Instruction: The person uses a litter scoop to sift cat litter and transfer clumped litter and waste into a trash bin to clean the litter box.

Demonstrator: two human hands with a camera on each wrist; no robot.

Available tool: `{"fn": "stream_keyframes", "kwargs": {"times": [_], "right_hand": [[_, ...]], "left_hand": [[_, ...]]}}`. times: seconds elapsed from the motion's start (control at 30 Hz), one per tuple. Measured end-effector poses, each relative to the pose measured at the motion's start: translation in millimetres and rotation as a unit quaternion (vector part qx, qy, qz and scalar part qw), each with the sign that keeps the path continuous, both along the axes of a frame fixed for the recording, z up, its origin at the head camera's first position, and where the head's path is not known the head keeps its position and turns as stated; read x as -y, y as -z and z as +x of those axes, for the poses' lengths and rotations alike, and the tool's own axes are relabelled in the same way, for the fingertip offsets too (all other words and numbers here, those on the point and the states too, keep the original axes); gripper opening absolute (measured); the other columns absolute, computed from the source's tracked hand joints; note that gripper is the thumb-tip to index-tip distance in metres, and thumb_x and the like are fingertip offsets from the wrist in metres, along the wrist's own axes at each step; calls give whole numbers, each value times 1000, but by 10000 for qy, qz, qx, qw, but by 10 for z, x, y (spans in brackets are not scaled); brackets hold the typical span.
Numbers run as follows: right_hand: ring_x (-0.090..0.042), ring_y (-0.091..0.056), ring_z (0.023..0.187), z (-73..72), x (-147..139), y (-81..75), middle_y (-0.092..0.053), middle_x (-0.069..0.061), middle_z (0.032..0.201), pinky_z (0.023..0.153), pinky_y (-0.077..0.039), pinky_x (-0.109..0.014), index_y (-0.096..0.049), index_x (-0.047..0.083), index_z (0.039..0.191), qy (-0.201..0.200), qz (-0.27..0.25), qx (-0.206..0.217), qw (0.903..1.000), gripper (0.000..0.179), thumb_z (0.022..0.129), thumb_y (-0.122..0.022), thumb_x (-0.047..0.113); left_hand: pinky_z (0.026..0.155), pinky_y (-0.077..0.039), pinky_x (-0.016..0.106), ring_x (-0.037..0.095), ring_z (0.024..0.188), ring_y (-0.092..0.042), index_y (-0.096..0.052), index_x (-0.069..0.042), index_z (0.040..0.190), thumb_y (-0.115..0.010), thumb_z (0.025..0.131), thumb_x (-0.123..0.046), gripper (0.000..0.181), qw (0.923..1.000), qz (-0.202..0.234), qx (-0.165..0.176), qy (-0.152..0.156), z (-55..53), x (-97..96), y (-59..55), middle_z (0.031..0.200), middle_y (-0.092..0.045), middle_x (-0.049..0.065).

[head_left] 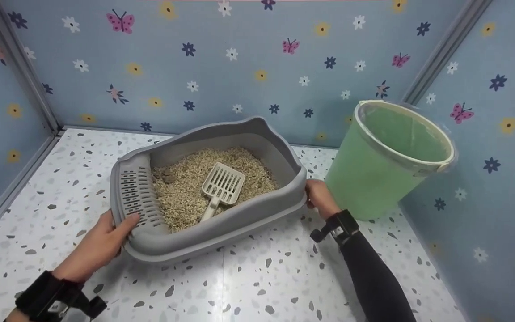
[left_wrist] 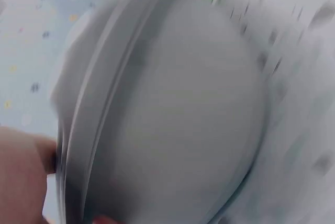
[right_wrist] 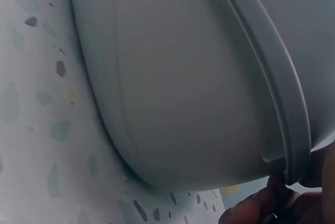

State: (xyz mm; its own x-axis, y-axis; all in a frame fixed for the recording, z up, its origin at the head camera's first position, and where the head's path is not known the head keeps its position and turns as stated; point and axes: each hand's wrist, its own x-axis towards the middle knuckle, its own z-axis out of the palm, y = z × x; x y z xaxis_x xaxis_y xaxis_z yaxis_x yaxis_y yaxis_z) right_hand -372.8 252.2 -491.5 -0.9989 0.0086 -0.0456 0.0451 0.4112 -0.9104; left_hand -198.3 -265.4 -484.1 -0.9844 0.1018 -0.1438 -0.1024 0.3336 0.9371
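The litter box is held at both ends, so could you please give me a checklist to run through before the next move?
1. Left hand grips the box, thumb over the rim at the slotted end: ok.
2. Right hand grips the rim at the opposite end: ok.
3. Scoop lies inside, on the litter: ok.
4. Litter is within the box, with no spill visible: ok.
5. Right hand is clear of the bin: cannot tell; they look very close.
6. Base is fully off the floor: cannot tell.
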Motion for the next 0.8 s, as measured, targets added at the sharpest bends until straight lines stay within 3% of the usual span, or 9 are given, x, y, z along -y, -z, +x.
{"fn": "stream_keyframes", "kwargs": {"times": [0.1,0.23,0.4,0.63,0.73,0.8], "right_hand": [[-12,-42,53,-17,-32,21,-48,1,67,48,-35,-25,-52,14,72,-31,-567,204,9982,32,104,-51,15],[-12,-43,55,68,-23,60,-46,2,66,48,-34,-25,-53,13,72,-59,-977,368,9945,32,105,-51,14],[-14,-45,57,285,-7,107,-51,-2,68,50,-36,-26,-57,11,76,-79,-1074,287,9938,33,108,-51,18],[-15,-47,61,657,22,102,-54,-2,71,51,-34,-26,-60,10,80,-411,-1418,532,9876,36,113,-49,22],[-15,-48,59,642,12,62,-55,-2,70,50,-35,-26,-63,11,79,-420,-1229,572,9899,38,112,-51,24],[-14,-48,57,549,-5,34,-56,-2,68,49,-37,-25,-64,11,77,-378,-1076,546,9920,38,111,-52,25]], "left_hand": [[43,-41,30,10,54,-43,-21,1,175,-43,122,-46,74,9997,231,57,-77,23,-52,14,106,-76,11],[42,-36,26,7,52,-40,-27,4,170,-44,121,-48,74,9993,308,191,-135,-59,12,19,84,-66,3],[44,-36,25,8,53,-42,-29,6,168,-44,120,-50,76,9995,172,235,-93,-277,215,50,81,-66,0],[47,-36,25,7,53,-40,-24,6,171,-41,119,-57,83,9996,-169,235,-7,-612,448,24,81,-61,-3],[48,-36,26,8,54,-40,-25,7,170,-39,118,-61,86,9994,-290,186,-100,-606,415,-9,80,-57,-3],[48,-38,27,9,56,-41,-26,7,169,-36,117,-64,88,9989,-370,181,-235,-523,332,-30,81,-54,-2]]}}
